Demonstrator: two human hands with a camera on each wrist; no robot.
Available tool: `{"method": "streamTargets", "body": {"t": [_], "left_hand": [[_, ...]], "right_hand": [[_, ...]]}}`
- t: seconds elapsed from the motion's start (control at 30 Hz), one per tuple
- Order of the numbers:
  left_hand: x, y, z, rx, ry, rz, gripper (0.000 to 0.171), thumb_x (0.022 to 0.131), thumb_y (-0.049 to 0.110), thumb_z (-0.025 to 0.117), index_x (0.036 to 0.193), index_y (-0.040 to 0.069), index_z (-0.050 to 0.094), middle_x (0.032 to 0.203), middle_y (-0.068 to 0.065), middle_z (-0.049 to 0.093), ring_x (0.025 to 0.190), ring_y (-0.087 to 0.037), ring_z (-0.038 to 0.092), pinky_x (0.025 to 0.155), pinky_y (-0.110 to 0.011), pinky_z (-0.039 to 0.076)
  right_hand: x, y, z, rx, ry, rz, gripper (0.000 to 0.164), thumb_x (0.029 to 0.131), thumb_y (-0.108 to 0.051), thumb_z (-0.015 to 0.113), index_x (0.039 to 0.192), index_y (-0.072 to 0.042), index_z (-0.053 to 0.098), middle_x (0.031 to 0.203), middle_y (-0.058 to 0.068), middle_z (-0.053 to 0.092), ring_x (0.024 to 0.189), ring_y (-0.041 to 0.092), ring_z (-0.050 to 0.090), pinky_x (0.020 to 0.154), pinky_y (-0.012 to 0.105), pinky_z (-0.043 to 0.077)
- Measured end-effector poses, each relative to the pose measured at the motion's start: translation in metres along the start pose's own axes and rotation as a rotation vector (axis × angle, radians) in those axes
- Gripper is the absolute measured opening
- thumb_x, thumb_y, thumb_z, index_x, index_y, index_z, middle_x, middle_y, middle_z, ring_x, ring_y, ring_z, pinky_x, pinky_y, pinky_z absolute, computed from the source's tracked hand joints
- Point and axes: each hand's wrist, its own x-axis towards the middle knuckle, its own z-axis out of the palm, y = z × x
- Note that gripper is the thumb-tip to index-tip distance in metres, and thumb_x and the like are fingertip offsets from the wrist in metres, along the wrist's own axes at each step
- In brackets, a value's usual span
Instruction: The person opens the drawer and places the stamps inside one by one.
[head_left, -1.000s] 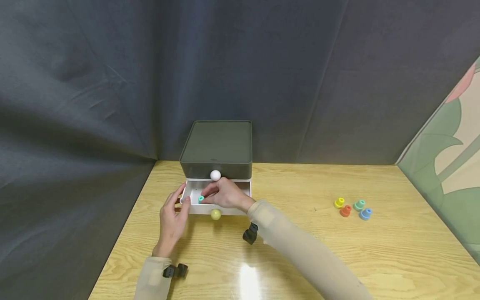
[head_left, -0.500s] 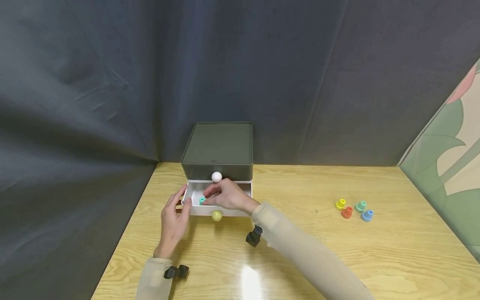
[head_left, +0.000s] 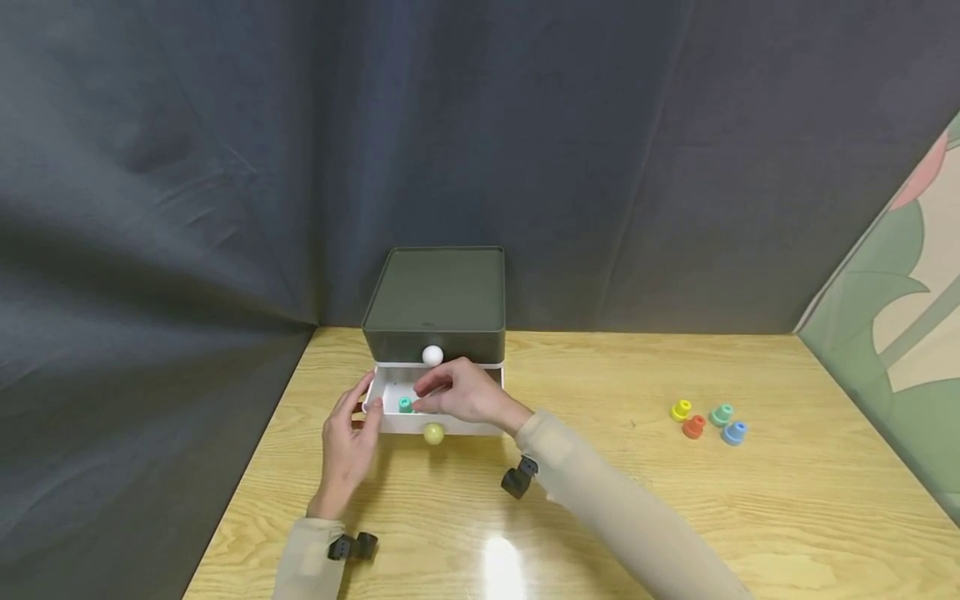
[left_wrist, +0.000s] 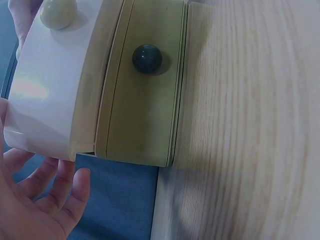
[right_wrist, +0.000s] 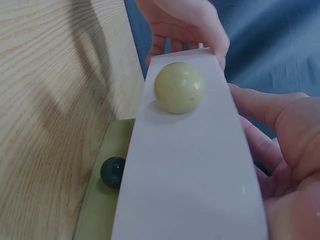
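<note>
A dark grey drawer box (head_left: 442, 292) stands against the curtain, its white drawer (head_left: 396, 422) pulled out. Inside the drawer, near the front left, is a small teal stepped piece (head_left: 405, 404) with a hole in its top. My left hand (head_left: 347, 446) grips the drawer's left front corner, thumb at the front and fingers along the side. Over the drawer, just right of the teal piece, my right hand (head_left: 468, 396) has its thumb and fingers spread apart, holding nothing. In the right wrist view the drawer front hides the inside and that hand's fingertips.
Small yellow (head_left: 680, 409), red (head_left: 693, 427), green (head_left: 722, 415) and blue (head_left: 734, 432) stepped pieces stand on the right of the wooden table (head_left: 600, 500). The box has a white knob (head_left: 432, 356); the drawer has a yellow-green one (head_left: 433, 433). A lower drawer with a dark knob (left_wrist: 147, 59) is closed.
My right thumb and fingers have come off the teal piece, and the hand has moved slightly right. The teal piece stays in the drawer. My left hand keeps its grip on the corner.
</note>
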Motion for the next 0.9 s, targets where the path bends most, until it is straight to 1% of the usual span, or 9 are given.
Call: {"method": "streamTargets", "body": {"t": [0.07,0.17,0.3,0.43,0.57,0.73,0.9], "left_hand": [[0.0,0.0,0.0,0.0,-0.002,0.003,0.044,0.107,0.014,0.062,0.151,0.012,0.062,0.133,-0.017,0.071,0.099,-0.01,0.057,0.075,-0.012,0.051],[-0.001,0.001,-0.001,0.002,-0.005,-0.009,0.044,0.106,0.014,0.062,0.15,0.012,0.062,0.133,-0.017,0.071,0.1,-0.01,0.058,0.075,-0.012,0.052],[0.0,0.002,0.0,0.007,-0.012,-0.045,0.045,0.105,0.014,0.063,0.15,0.013,0.063,0.134,-0.015,0.071,0.1,-0.01,0.058,0.075,-0.013,0.053],[0.001,0.003,0.0,0.008,-0.016,-0.054,0.045,0.106,0.014,0.062,0.15,0.014,0.062,0.135,-0.014,0.07,0.101,-0.01,0.059,0.076,-0.014,0.053],[0.001,0.002,0.001,0.007,-0.012,-0.041,0.044,0.106,0.014,0.061,0.151,0.013,0.062,0.135,-0.015,0.07,0.1,-0.008,0.059,0.075,-0.013,0.053],[0.0,0.002,0.001,0.005,0.007,-0.005,0.044,0.106,0.011,0.059,0.15,0.011,0.062,0.133,-0.018,0.071,0.098,-0.008,0.059,0.074,-0.012,0.052],[0.0,0.002,0.001,0.002,0.016,-0.009,0.045,0.104,0.009,0.06,0.149,0.011,0.063,0.134,-0.018,0.071,0.099,-0.007,0.059,0.074,-0.01,0.051]], "right_hand": [[-0.002,-0.001,-0.002,0.0,0.01,-0.015,0.023,0.091,-0.021,0.086,0.111,-0.01,0.083,0.106,0.0,0.083,0.094,0.006,0.072,0.088,0.027,0.058],[-0.006,-0.002,-0.004,0.004,0.028,-0.03,0.022,0.09,-0.019,0.085,0.11,-0.009,0.083,0.104,0.001,0.083,0.09,0.003,0.07,0.086,0.025,0.057],[-0.011,-0.004,-0.008,0.01,0.041,-0.043,0.023,0.091,-0.017,0.085,0.111,-0.008,0.083,0.104,0.003,0.083,0.087,0.004,0.069,0.082,0.022,0.057],[-0.017,-0.004,-0.013,0.018,0.058,-0.066,0.024,0.092,-0.016,0.084,0.113,-0.006,0.082,0.105,0.004,0.082,0.087,0.006,0.071,0.081,0.023,0.058],[-0.023,-0.004,-0.018,0.027,0.089,-0.084,0.021,0.092,-0.015,0.083,0.111,-0.007,0.082,0.104,0.005,0.082,0.087,0.008,0.072,0.081,0.025,0.059],[-0.03,-0.004,-0.024,0.048,0.119,-0.085,0.02,0.092,-0.014,0.083,0.111,-0.006,0.083,0.107,0.005,0.081,0.089,0.01,0.073,0.081,0.024,0.059],[-0.037,-0.002,-0.031,0.069,0.146,-0.091,0.022,0.093,-0.013,0.081,0.112,-0.003,0.081,0.11,0.006,0.081,0.092,0.011,0.074,0.082,0.025,0.06]]}}
